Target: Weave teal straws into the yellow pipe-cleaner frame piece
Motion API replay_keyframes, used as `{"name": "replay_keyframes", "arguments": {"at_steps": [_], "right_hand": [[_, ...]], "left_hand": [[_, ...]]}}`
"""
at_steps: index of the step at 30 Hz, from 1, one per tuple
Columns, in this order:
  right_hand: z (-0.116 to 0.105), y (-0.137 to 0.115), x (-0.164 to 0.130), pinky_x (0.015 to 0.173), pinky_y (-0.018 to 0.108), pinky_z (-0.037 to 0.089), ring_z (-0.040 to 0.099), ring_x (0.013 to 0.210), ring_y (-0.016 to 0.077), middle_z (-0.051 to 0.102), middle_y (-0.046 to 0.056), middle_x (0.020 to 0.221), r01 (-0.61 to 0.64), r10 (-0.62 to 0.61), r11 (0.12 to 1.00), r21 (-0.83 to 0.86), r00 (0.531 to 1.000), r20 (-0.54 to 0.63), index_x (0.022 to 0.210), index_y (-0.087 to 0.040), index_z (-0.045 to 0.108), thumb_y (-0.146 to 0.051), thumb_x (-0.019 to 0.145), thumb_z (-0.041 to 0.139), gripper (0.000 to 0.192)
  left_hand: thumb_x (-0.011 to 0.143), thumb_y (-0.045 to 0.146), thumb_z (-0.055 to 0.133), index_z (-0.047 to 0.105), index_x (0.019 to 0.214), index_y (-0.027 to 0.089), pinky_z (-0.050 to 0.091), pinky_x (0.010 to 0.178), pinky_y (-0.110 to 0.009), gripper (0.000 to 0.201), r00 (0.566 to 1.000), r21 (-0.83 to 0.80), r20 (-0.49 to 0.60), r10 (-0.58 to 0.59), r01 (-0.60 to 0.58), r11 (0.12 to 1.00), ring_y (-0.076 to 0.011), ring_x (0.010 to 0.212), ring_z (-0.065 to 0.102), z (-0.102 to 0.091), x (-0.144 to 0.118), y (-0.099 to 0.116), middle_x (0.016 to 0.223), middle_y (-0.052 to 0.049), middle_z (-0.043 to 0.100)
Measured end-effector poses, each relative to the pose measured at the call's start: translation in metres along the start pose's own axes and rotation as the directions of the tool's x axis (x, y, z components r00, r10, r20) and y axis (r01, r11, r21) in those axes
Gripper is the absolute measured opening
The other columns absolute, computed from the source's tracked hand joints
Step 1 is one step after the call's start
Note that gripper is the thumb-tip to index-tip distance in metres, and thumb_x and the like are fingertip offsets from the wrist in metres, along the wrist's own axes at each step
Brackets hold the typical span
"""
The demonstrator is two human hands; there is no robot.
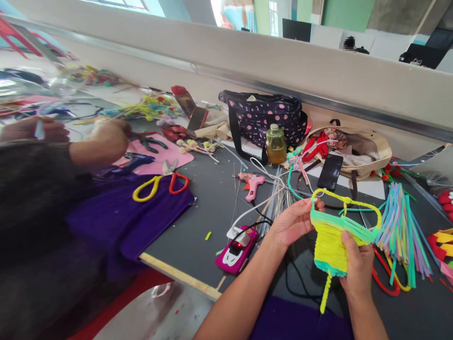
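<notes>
Our left hand [295,222] pinches the woven pipe-cleaner piece [331,245] at its top; our right hand [357,269] grips its lower edge. Pulling unevenly could loosen the weave.

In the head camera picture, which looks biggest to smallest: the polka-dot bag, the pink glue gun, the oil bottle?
1. polka-dot bag
2. and 3. oil bottle and pink glue gun: these look alike in size, so no ranking.

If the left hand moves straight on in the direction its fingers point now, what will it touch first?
The left hand points right, and its fingertips already pinch the top edge of the yellow and green pipe-cleaner weave. The weave is first; beyond it probably the loose pipe-cleaner bundle, though depth is unclear.
</notes>
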State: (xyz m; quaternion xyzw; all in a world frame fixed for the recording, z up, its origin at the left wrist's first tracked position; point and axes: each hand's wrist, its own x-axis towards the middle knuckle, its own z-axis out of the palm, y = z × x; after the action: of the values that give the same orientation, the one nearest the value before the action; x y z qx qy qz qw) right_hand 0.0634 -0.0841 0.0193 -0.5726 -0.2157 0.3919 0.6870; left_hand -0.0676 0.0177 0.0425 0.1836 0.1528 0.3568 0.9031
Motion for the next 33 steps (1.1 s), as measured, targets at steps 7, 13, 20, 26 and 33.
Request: {"name": "replay_keyframes", "arguments": {"at_steps": [7, 13, 20, 26, 33], "right_hand": [[-0.001, -0.003, 0.007, 0.060, 0.038, 0.057, 0.070, 0.067, 0.0282, 0.074, 0.012, 0.083, -0.043, 0.044, 0.999, -0.012, 0.995, 0.084, 0.087, -0.013, 0.072, -0.046, 0.066, 0.073, 0.039], [0.003, -0.003, -0.001, 0.062, 0.035, 0.056, 0.069, 0.067, 0.0248, 0.073, 0.010, 0.080, -0.030, 0.031, 0.998, 0.061, 0.999, -0.030, 0.087, -0.012, 0.072, -0.039, 0.066, 0.076, 0.035], [-0.006, 0.010, -0.004, 0.068, 0.035, 0.056, 0.068, 0.071, 0.0236, 0.073, 0.011, 0.085, 0.291, -0.301, 0.926, -0.239, 0.953, -0.008, 0.086, -0.012, 0.072, -0.036, 0.071, 0.074, 0.028], [-0.009, 0.014, -0.005, 0.066, 0.033, 0.056, 0.068, 0.076, 0.0236, 0.072, 0.009, 0.085, 0.624, -0.620, 0.648, -0.437, 0.765, 0.173, 0.087, -0.016, 0.071, -0.037, 0.077, 0.069, 0.024], [-0.009, 0.012, -0.005, 0.068, 0.032, 0.055, 0.066, 0.072, 0.0206, 0.071, 0.007, 0.081, 0.704, -0.688, 0.531, -0.471, 0.683, 0.246, 0.085, -0.017, 0.070, -0.031, 0.080, 0.066, 0.015]], "left_hand": [[0.064, 0.021, 0.078, 0.059, 0.080, 0.016, 0.044, 0.071, -0.025, 0.025, 0.998, -0.007, 0.065, -0.019, 0.019, 1.000, -0.0138, 0.077, 0.056, 0.003, -0.002, 0.001, 0.083, -0.002, 0.053], [0.065, 0.027, 0.079, 0.062, 0.085, 0.015, 0.043, 0.067, -0.024, 0.029, 0.986, 0.126, -0.087, 0.142, -0.131, 0.983, -0.0109, 0.070, 0.055, 0.007, 0.002, -0.006, 0.081, -0.002, 0.057], [0.064, 0.035, 0.078, 0.057, 0.078, 0.019, 0.041, 0.071, -0.025, 0.030, 0.708, 0.745, -0.137, 0.692, -0.387, 0.543, -0.0127, 0.072, 0.053, 0.013, 0.003, -0.016, 0.078, 0.000, 0.057], [0.068, 0.034, 0.073, 0.053, 0.069, 0.020, 0.037, 0.067, -0.025, 0.024, 0.534, 0.950, 0.005, 0.845, -0.266, 0.162, -0.0130, 0.067, 0.048, 0.012, 0.000, -0.018, 0.069, 0.003, 0.052], [0.074, 0.034, 0.067, 0.055, 0.064, 0.019, 0.038, 0.062, -0.024, 0.022, 0.557, 0.941, -0.008, 0.830, -0.278, 0.196, -0.0122, 0.063, 0.048, 0.011, 0.000, -0.013, 0.064, 0.002, 0.054]]}}
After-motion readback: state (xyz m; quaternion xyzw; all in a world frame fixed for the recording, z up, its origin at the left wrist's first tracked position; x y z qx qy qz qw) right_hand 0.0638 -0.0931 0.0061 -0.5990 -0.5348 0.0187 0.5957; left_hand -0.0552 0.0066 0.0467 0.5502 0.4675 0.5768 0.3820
